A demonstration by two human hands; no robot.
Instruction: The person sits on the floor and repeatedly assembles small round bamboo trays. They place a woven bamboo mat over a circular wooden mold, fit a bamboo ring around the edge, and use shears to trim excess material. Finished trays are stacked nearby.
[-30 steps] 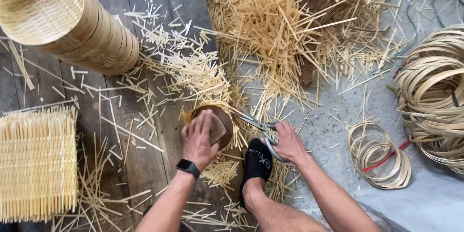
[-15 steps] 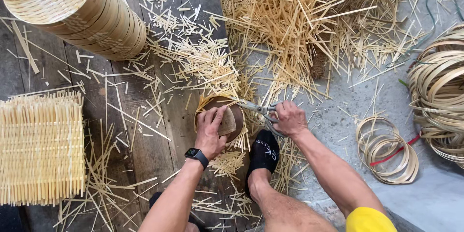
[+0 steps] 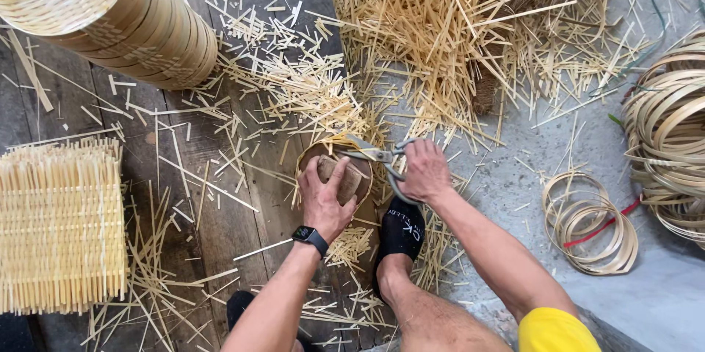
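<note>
Working surface: dark weathered floorboards point(image 3: 220, 227) at 9 o'clock meeting grey concrete floor point(image 3: 661, 293) at 3 o'clock, both littered with cut bamboo splints point(image 3: 308, 91). A stack of woven bamboo trays point(image 3: 110, 14) lies at 10 o'clock, a woven splint mat point(image 3: 59, 223) at 9 o'clock, bamboo hoops point(image 3: 587, 223) at 4 o'clock. Centre: a small round basket point(image 3: 334, 176) faces rim upward, having no clear long axis. The left hand point(image 3: 323, 198) presses a wooden block point(image 3: 339, 178) into it, fingers curled over the block. The right hand point(image 3: 424, 171) is clenched on metal shears point(image 3: 378, 157), whose long axis runs 3 to 9 o'clock, blades pointing toward 9 o'clock over the basket rim.
</note>
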